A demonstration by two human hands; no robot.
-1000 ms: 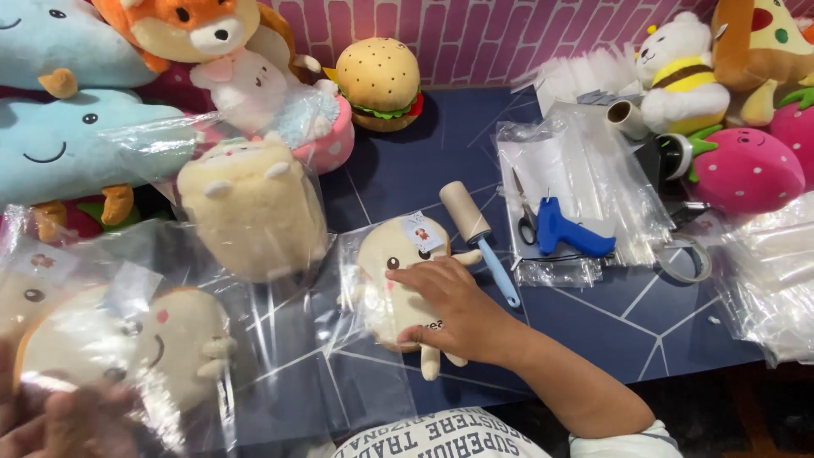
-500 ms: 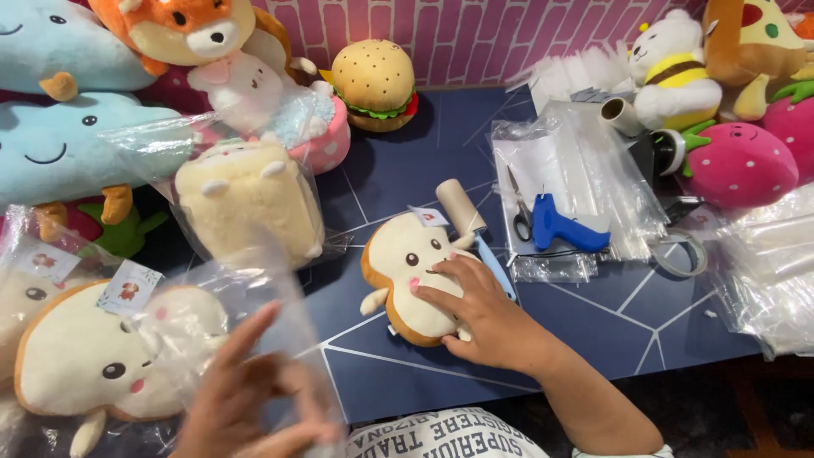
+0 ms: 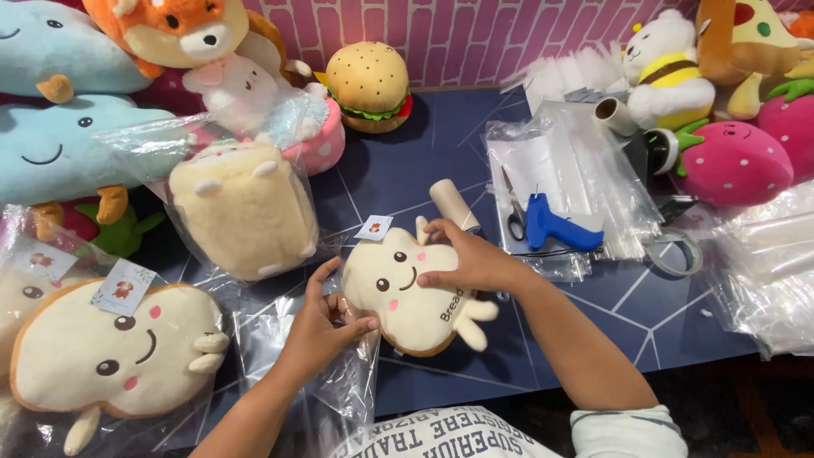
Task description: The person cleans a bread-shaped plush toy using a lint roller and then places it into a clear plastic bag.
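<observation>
The bread-slice plush toy point(image 3: 415, 297) lies face up on the dark blue counter point(image 3: 593, 322), and everything else sits around it. The right hand point(image 3: 466, 259) rests on the toy's upper right edge, fingers curled over its face and pressing on it without closing around it. The left hand point(image 3: 326, 326) is at the toy's lower left edge, its fingers pinching the mouth of a clear plastic bag point(image 3: 326, 373) that lies just left of and below the toy. A small paper tag point(image 3: 374, 227) sits at the toy's top left corner. Just above the toy lies a lint roller point(image 3: 454, 205). To its right, on a stack of clear bags, rest a blue tagging gun point(image 3: 555, 227) and scissors point(image 3: 513, 212). Left of the toy lie a second, bagged bread plush point(image 3: 110, 348) and a bagged cream plush point(image 3: 242, 208). Well above it sits a burger plush point(image 3: 369, 85).
</observation>
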